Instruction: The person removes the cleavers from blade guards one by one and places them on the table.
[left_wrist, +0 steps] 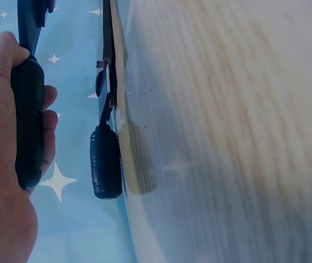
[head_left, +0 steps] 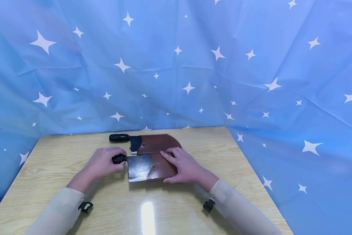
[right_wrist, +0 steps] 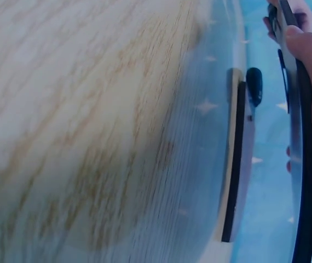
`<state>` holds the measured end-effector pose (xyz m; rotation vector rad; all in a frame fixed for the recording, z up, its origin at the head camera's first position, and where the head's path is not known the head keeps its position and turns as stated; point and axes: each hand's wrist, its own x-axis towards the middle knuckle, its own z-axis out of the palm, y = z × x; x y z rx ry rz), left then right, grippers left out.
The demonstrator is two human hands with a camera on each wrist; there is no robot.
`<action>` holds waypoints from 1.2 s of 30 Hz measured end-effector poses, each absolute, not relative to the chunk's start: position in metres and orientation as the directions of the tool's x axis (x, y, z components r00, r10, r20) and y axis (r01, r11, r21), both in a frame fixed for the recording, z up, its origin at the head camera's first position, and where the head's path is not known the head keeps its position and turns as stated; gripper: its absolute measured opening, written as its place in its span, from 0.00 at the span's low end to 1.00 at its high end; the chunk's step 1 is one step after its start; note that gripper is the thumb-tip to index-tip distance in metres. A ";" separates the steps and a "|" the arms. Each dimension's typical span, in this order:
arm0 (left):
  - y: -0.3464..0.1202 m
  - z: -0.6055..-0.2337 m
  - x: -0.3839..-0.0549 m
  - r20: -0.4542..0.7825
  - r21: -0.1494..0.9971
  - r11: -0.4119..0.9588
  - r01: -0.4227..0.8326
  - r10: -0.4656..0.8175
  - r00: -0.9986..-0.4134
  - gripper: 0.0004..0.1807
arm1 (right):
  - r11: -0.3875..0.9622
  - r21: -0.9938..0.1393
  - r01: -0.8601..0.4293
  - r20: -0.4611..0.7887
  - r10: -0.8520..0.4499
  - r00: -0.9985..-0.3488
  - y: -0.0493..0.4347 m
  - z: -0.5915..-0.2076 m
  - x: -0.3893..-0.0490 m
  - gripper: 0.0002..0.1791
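My left hand (head_left: 106, 162) grips the black handle (left_wrist: 29, 123) of a cleaver, fingers wrapped round it. The cleaver's broad steel blade (head_left: 138, 167) is bare near the handle; its far part sits inside a brown leather sheath (head_left: 161, 169). On the sheath's right end is my right hand (head_left: 184, 168), thumb on the near side and fingers across the top. Both wrist views show this cleaver raised off the table. Behind it a second cleaver (head_left: 119, 137) lies in its own brown sheath (head_left: 159, 142), with a strip of blade showing by a dark flap.
The light wood-grain table (head_left: 120, 209) spreads under both arms, with a bright light reflection at its front. A blue curtain (head_left: 164, 65) with white stars hangs behind and along the sides. Black straps with small devices (head_left: 86, 207) sit at both wrists.
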<state>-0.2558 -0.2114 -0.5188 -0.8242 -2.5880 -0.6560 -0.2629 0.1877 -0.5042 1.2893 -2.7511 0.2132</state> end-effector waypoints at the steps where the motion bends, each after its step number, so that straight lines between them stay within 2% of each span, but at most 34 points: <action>1: -0.213 -0.519 -0.256 0.449 0.323 0.724 0.609 0.449 -0.772 0.16 | 0.636 -0.086 -0.767 0.142 -0.754 -0.642 0.189 -0.504 -0.263 0.64; 6: -0.217 -0.522 -0.256 0.453 0.328 0.720 0.611 0.448 -0.771 0.15 | 0.652 -0.094 -0.752 0.124 -0.742 -0.659 0.194 -0.506 -0.265 0.65; 15: -0.219 -0.523 -0.257 0.436 0.336 0.723 0.604 0.449 -0.780 0.16 | 0.635 -0.089 -0.767 0.137 -0.755 -0.641 0.199 -0.506 -0.266 0.64; 27: -0.218 -0.518 -0.255 0.346 0.278 0.776 0.566 0.468 -0.813 0.18 | 0.648 -0.076 -0.758 0.120 -0.749 -0.652 0.201 -0.508 -0.266 0.64; 36: -0.221 -0.519 -0.251 0.299 0.375 0.777 0.506 0.415 -0.859 0.19 | 0.656 -0.088 -0.749 0.124 -0.739 -0.662 0.204 -0.510 -0.267 0.64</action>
